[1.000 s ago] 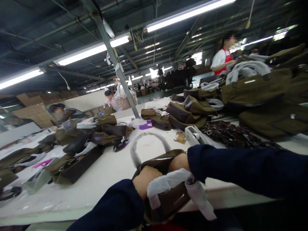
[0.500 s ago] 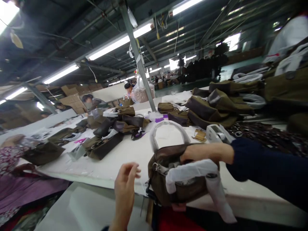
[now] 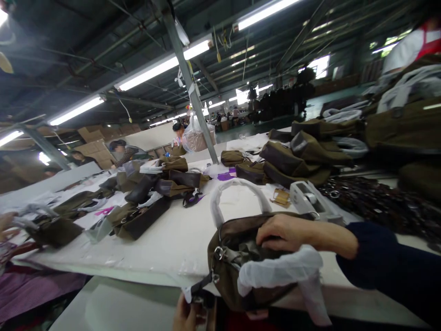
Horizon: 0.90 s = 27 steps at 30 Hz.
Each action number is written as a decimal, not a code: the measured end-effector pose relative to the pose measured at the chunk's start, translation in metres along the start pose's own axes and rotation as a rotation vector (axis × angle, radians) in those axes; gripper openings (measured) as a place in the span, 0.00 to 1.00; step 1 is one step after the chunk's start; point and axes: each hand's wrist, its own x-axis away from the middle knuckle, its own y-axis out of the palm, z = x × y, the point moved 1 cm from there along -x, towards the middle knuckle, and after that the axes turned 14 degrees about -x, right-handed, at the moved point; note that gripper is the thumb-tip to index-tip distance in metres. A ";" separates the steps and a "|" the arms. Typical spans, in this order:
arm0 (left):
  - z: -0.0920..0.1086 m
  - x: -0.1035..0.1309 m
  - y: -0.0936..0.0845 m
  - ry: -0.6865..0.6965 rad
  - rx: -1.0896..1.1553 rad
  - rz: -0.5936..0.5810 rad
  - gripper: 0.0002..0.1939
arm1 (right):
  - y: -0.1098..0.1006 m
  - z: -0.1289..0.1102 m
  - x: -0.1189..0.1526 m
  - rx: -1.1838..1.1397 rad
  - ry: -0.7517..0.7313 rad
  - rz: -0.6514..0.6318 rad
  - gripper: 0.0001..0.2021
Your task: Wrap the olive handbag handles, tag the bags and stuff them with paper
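The bag (image 3: 251, 252) sits open at the near edge of the table (image 3: 179, 243), its long axis running roughly left to right. The right hand (image 3: 279, 233) is at its mouth, fingers curled; whether they pinch anything, I cannot tell. The strap (image 3: 201, 283) slants down-left from the bag's left end toward the left hand (image 3: 186, 315), the nearer one, its grip unclear.

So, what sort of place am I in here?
Probably a bag factory or workshop, judging by three things: olive-green fabric bags with dark trim lie in piles, a long white table bears them, and long white fluorescent tubes run overhead.
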 end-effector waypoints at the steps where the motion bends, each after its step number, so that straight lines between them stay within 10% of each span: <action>1: 0.018 -0.007 -0.019 0.095 -0.040 0.067 0.29 | 0.000 -0.001 0.001 0.014 -0.005 0.013 0.11; 6: 0.167 -0.023 -0.082 0.683 -0.321 0.208 0.19 | 0.003 -0.005 -0.002 0.055 -0.079 0.097 0.10; 9: 0.260 -0.004 -0.059 1.190 -0.632 0.038 0.15 | 0.002 -0.007 -0.004 0.056 -0.088 0.171 0.11; 12: 0.310 0.023 0.003 1.514 -0.803 -0.351 0.22 | -0.002 -0.013 0.004 0.055 -0.004 0.242 0.11; 18: 0.297 0.041 0.105 1.451 -0.815 -1.089 0.25 | -0.004 -0.025 0.043 -0.015 0.098 0.341 0.09; 24: 0.277 0.021 0.110 1.028 -0.811 -1.049 0.14 | -0.011 -0.027 0.057 -0.058 0.081 0.324 0.07; 27: 0.270 0.017 0.104 1.033 -1.002 -1.135 0.12 | -0.011 -0.026 0.053 -0.078 0.021 0.298 0.08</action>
